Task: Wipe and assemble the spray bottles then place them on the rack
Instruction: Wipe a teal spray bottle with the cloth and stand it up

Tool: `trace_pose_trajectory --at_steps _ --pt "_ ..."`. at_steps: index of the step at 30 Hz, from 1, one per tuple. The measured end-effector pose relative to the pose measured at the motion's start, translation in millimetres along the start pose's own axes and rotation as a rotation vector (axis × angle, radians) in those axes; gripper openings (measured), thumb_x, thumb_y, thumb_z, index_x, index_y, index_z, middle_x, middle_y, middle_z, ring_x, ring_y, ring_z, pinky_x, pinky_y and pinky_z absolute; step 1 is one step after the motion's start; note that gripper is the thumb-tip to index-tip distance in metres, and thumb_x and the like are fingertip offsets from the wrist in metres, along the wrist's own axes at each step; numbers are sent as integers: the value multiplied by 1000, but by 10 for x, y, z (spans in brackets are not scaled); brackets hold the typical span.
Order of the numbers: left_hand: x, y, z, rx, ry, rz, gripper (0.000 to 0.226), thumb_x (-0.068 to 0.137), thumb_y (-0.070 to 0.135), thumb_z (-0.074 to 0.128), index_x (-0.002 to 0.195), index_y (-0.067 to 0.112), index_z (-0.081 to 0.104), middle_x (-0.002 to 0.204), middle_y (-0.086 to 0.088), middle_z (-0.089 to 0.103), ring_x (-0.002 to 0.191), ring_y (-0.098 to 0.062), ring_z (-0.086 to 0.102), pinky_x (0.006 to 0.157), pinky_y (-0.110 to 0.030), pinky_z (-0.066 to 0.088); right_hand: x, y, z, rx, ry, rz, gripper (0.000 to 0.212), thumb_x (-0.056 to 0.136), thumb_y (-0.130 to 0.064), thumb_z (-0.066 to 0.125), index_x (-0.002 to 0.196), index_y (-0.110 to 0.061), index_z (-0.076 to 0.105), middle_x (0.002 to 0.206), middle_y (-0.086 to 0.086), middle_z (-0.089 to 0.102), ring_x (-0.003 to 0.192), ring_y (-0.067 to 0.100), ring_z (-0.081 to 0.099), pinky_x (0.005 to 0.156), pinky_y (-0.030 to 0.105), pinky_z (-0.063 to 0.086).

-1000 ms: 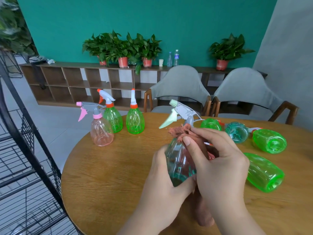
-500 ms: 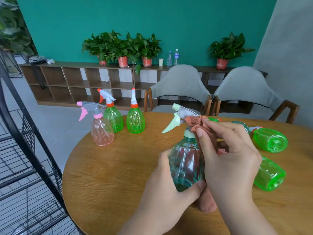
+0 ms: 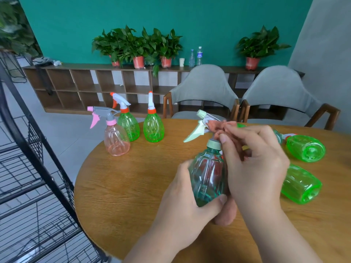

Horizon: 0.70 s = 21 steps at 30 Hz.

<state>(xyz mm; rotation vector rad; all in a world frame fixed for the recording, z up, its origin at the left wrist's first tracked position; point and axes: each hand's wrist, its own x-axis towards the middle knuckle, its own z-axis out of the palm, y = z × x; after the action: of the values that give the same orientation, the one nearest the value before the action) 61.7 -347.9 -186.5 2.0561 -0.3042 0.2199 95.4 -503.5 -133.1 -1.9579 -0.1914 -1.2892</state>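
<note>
Step in hand: wiping. The teal spray bottle [image 3: 207, 177] already carries its trigger head [image 3: 201, 123], so assembly of this unit appears done and the cloth work is at the neck and sprayer.

Grip: the left hand [image 3: 182, 202] is wrapped round the bottle's body, fingers on the far-left side and thumb across the lower front. The right hand [image 3: 254, 168] pinches a pinkish cloth [image 3: 218, 127] with curled fingers against the collar and the back of the trigger head; the cloth's loose end hangs below behind the bottle.

Location: the bottle is in front of the person, over the near part of the round wooden table [image 3: 123, 186]. Whether its base touches the tabletop cannot be told.

Orientation: the long axis runs near upright, leaning slightly, base toward the person and neck up. The nozzle points to the person's left, toward the black wire rack [image 3: 28, 168].

Other units: a pink bottle [image 3: 116, 141] and two green assembled bottles [image 3: 128, 126] stand on the table's far-left side; two green bottle bodies [image 3: 305, 148] lie on their sides at the right.

Next move, in my judgement: finish round the head, let go of the cloth, keep the bottle upright and carry it left to the rack.
</note>
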Motion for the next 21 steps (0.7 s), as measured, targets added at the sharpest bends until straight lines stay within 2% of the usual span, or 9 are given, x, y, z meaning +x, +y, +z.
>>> trace_pose_trajectory --at_steps 4,11,13,16,17,19,21 --pt "-9 1 3 3 -5 -13 90 73 72 84 144 58 30 133 32 59 123 6 60 102 -32 55 -62 -53 39 5 -90 -65 19 93 -11 85 111 -11 83 102 -4 67 95 5 64 90 11 47" --pt "-18 18 17 70 -47 1 91 78 67 83 147 57 25 133 34 56 125 10 55 106 -29 52 27 10 -67 -58 15 -19 17 97 -13 80 113 -8 82 101 0 66 91 1 58 86 4 40" --pt "-22 15 20 67 -42 3 92 77 71 82 148 56 25 134 33 56 126 8 55 106 -29 52 -15 -29 -38 -46 -27 -33 17 96 -13 81 113 -9 82 101 -2 66 93 7 62 86 10 46" --pt "-18 8 11 76 -31 7 92 72 76 75 147 54 26 133 30 58 123 8 57 102 -28 53 -84 -84 21 -38 -118 -58 18 94 -14 84 112 -12 83 102 -2 65 97 19 66 88 31 55" --pt "-17 8 7 82 -28 9 93 71 77 74 147 53 26 133 29 59 123 8 57 101 -28 53 -87 -87 26 -37 -137 -68 19 94 -14 84 112 -12 83 102 -2 65 98 21 66 89 34 55" --pt "-15 12 1 90 -18 16 93 74 75 76 148 52 26 135 30 57 125 7 56 103 -29 53 -62 -73 15 -31 -128 -72 19 94 -14 84 113 -11 83 102 -2 64 98 17 65 90 28 54" --pt "-7 22 -5 96 -16 24 91 77 69 82 149 54 27 136 32 56 127 6 55 105 -30 52 -28 -55 -10 -34 -72 -57 19 95 -15 83 113 -10 83 100 -3 64 95 11 63 89 15 48"
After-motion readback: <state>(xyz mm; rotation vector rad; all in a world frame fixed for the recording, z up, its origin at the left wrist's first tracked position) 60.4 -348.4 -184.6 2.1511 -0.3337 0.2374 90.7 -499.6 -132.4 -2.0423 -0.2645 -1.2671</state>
